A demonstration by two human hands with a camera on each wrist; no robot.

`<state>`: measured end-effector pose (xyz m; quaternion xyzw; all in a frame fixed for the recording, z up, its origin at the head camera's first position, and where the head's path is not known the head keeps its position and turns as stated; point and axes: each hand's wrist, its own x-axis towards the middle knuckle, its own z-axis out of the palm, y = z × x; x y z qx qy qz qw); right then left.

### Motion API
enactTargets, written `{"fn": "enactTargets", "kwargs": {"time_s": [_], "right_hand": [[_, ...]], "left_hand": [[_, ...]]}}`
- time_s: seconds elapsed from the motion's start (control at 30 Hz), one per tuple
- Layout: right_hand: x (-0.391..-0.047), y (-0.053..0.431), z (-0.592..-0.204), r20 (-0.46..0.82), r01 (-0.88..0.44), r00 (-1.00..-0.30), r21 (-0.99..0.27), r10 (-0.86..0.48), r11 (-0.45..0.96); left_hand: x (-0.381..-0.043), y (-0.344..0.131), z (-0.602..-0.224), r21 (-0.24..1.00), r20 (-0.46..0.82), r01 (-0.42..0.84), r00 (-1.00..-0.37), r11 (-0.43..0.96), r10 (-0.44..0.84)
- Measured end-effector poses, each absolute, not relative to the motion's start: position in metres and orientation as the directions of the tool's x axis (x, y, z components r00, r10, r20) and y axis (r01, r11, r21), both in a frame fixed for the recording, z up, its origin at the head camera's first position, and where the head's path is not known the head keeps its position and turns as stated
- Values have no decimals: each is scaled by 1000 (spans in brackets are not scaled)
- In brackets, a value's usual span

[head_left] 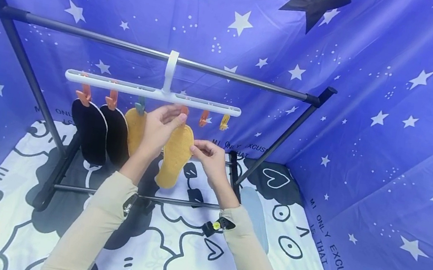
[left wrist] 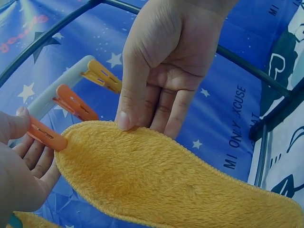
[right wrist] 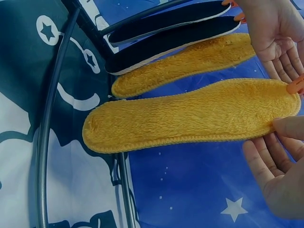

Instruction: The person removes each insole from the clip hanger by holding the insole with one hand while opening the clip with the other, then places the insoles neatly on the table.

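A fuzzy yellow insole (head_left: 176, 159) hangs below the white clip hanger (head_left: 121, 85), toe end up. My left hand (head_left: 155, 129) pinches the orange clip (left wrist: 47, 135) at the top of this insole, thumb on the clip's outer side. The clip's tip overlaps the insole's stitched edge. On the other side, my right hand (head_left: 212, 160) pinches the insole's right edge between thumb and fingers. Behind my left hand hangs another yellow insole (right wrist: 185, 64), under a green clip (head_left: 140, 105). Two black insoles (head_left: 89, 133) hang at the left from orange clips (head_left: 83, 96).
The hanger hooks over the top bar (head_left: 108, 38) of a black rack. To the right on it dangle an orange clip (head_left: 204, 118) and a yellow clip (head_left: 225, 122), holding nothing. A light grey-blue insole-shaped piece (head_left: 252, 212) lies on the patterned cloth (head_left: 165, 260) beside my right forearm.
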<state>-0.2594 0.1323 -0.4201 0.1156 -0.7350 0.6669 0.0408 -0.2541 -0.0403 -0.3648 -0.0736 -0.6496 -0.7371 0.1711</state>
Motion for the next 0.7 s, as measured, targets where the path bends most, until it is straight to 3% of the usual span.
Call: {"fn": "enactTargets", "kwargs": {"time_s": [0.7], "right_hand": [[-261, 131, -424, 204, -214, -970, -975, -134, 61]], "left_hand": [[-258, -41, -364, 937, 323, 339, -932, -85, -163]]}}
